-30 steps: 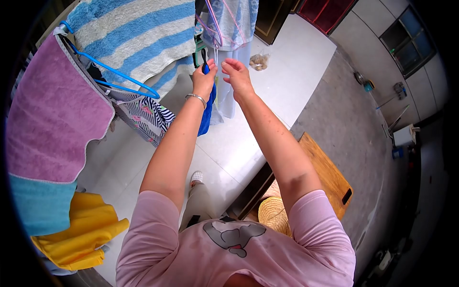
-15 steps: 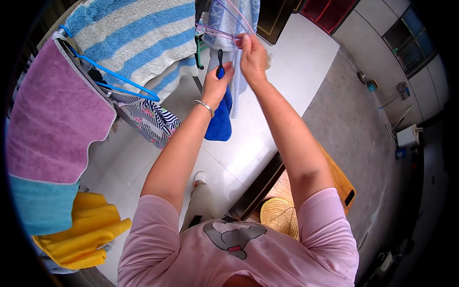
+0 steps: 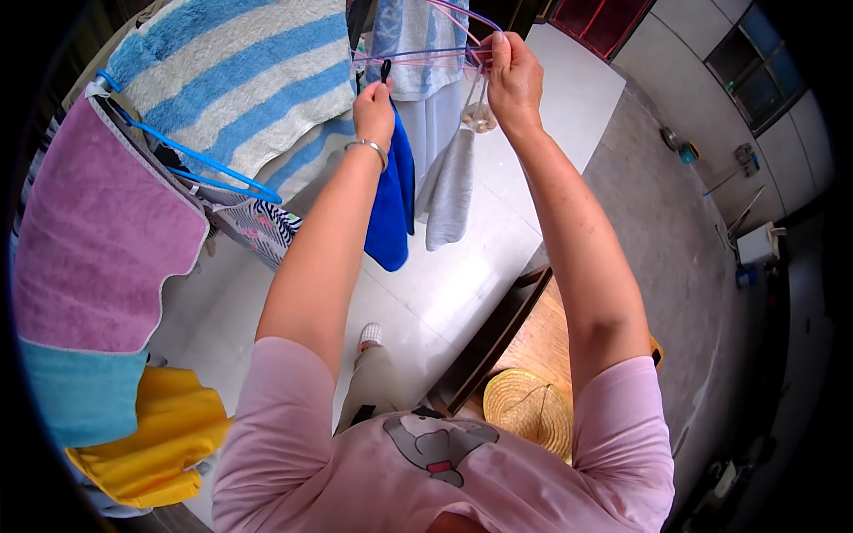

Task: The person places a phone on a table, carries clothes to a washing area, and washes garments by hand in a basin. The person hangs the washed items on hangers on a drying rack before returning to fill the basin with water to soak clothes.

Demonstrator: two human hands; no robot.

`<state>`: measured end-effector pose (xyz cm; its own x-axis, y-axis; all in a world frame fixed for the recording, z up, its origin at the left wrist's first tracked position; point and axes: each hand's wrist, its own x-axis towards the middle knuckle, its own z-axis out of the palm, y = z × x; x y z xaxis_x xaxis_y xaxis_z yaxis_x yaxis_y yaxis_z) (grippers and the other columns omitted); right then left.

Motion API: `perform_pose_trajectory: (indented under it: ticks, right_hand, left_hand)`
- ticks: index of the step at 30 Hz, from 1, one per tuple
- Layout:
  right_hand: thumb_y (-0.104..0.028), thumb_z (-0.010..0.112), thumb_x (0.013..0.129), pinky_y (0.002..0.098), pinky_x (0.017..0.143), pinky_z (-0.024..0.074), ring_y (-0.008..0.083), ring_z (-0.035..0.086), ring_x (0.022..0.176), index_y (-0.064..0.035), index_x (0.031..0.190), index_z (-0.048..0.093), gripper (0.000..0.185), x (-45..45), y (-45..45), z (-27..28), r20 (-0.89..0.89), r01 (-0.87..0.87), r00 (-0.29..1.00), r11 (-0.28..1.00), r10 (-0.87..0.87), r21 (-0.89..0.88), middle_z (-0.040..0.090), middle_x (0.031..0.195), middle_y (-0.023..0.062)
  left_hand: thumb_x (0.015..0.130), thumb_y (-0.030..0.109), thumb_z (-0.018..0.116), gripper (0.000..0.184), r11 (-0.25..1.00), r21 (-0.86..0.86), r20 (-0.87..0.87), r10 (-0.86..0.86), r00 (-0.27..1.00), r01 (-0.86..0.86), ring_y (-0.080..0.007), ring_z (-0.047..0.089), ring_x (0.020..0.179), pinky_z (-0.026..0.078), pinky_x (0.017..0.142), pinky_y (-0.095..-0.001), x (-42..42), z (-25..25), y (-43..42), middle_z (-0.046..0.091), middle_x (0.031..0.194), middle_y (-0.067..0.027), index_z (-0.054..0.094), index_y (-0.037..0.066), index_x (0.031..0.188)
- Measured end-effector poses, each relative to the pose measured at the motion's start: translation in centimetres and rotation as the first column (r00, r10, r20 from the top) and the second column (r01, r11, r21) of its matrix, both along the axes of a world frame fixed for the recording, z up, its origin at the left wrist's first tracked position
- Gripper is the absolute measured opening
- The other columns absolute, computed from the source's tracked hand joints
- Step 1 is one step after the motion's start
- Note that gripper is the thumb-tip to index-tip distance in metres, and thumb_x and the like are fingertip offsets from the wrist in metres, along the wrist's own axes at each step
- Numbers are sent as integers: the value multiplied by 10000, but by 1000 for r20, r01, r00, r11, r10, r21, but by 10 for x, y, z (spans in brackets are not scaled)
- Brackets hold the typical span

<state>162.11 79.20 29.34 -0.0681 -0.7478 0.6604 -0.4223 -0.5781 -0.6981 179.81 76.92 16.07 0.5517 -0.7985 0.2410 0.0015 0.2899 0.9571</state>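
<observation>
My left hand (image 3: 374, 115), with a bracelet at the wrist, is closed on the top of a blue cloth (image 3: 388, 226), whose black loop (image 3: 386, 70) sticks up above the fingers. My right hand (image 3: 516, 82) is raised at the upper middle, its fingers pinched around the corner of thin purple and pink hangers (image 3: 426, 56). Below that hand dangles a light grey cloth (image 3: 450, 191) on strings. Behind the hangers hangs a blue-and-white patterned towel (image 3: 400, 35). The black loop lies close to the hanger bars; whether they touch I cannot tell.
At left hang a striped towel (image 3: 240, 71), a purple towel (image 3: 107, 231), a teal cloth (image 3: 75, 382), a yellow cloth (image 3: 160, 435) and a blue hanger (image 3: 200, 151). A straw hat (image 3: 529, 409) rests on a wooden surface (image 3: 542, 342) near my right side.
My right hand has moved right and up with the hangers, and the grey cloth has come into clear view. My left hand has shifted left and up with the blue cloth.
</observation>
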Motion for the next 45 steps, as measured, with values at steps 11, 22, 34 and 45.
perform_pose_trajectory:
  ticks: [11,22,34,45]
  right_hand:
    - [-334,411,925,278,547,437,139,586,546,-58,800,604,359,-13,9,43,-47,-90,995,995,92,36,632,654,41]
    - [-250,428,926,308,488,395,182,519,500,-8,685,517,352,-24,1,62,-96,57,992,975,-79,-217,513,535,103]
    - [-283,433,933,264,484,391,112,487,519,-15,714,528,359,-37,-19,82,-116,-58,992,986,40,-154,509,558,30]
    - [-272,404,944,258,513,389,107,475,546,-11,718,516,363,-35,-32,76,-61,-106,993,985,98,-138,505,590,33]
  left_hand:
    - [816,147,599,228,910,54,102,404,909,-411,-185,595,758,447,716,-268,68,-4,-47,656,818,-84,642,8,992]
    - [831,212,503,258,895,83,-29,441,897,-438,-158,563,713,428,703,-262,79,8,-12,638,750,-77,667,17,875]
    - [856,105,521,220,982,10,-3,186,983,-186,-100,530,672,408,665,-211,97,-25,-14,629,772,-56,575,-25,1025]
    - [871,109,535,209,997,-62,-161,37,986,-48,-127,580,809,436,733,-228,86,-44,10,642,868,-91,539,-14,1040]
